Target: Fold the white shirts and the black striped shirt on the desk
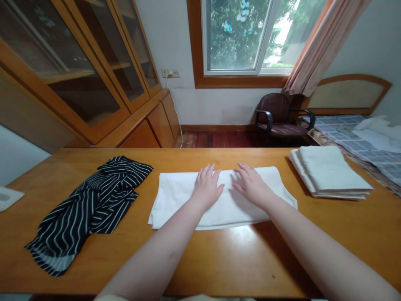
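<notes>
A white folded cloth (175, 196) lies flat in the middle of the wooden table (219, 255). My left hand (206, 186) rests palm down on its upper middle, fingers spread. My right hand (252, 184) lies flat on the cloth just to the right of the left one, fingers also apart. Neither hand grips anything. To the left lies a crumpled black garment with white stripes (90, 207), apart from the white cloth. At the right of the table sits a stack of folded white cloths (328, 171).
A wooden glass-door cabinet (94, 71) stands at the left. Beyond the table are a dark armchair (278, 117), a window with a pink curtain (316, 46) and a bed with a checked cover (360, 138). A white object (8, 196) lies at the table's left edge.
</notes>
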The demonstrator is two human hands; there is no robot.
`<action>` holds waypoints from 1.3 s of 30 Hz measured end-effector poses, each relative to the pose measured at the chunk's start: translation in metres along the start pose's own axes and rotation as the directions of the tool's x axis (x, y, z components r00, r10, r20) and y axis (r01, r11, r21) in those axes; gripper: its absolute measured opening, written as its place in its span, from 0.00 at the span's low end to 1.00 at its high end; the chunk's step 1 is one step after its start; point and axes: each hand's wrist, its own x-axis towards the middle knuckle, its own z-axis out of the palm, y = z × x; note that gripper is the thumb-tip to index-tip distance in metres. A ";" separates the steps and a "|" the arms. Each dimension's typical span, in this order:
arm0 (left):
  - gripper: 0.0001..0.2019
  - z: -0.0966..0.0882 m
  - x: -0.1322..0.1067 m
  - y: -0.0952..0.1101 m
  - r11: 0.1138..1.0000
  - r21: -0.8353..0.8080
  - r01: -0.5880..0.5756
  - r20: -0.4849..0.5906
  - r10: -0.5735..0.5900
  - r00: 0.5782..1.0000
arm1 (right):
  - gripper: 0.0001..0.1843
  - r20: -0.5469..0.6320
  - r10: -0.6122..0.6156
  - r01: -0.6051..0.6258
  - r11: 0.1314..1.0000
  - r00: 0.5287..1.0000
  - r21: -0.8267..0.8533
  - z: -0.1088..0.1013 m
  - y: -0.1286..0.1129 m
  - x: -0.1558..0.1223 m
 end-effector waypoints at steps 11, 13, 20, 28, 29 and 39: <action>0.35 0.045 -0.012 -0.005 0.997 0.076 -0.027 0.201 0.011 0.980 | 0.33 0.190 -0.003 -0.014 0.996 0.982 0.086 0.061 -0.030 -0.001; 0.37 0.045 -0.012 -0.008 0.996 0.085 0.004 0.194 -0.021 0.981 | 0.34 0.200 0.036 -0.046 0.998 0.979 0.043 0.060 -0.023 -0.001; 0.43 0.037 -0.018 -0.035 0.985 0.125 0.116 0.197 -0.139 0.970 | 0.41 0.182 0.210 -0.199 0.977 0.961 -0.077 0.056 0.021 -0.008; 0.41 0.022 -0.033 -0.084 0.927 0.223 0.301 0.143 -0.336 0.931 | 0.41 0.167 0.354 -0.327 0.930 0.920 -0.171 0.048 0.071 -0.019; 0.41 0.020 -0.035 -0.088 0.914 0.234 0.331 0.136 -0.368 0.920 | 0.41 0.164 0.369 -0.340 0.923 0.915 -0.181 0.048 0.074 -0.019; 0.46 0.015 -0.033 -0.106 0.819 0.310 0.483 0.089 -0.531 0.843 | 0.44 0.119 0.451 -0.421 0.882 0.885 -0.212 0.053 0.082 -0.019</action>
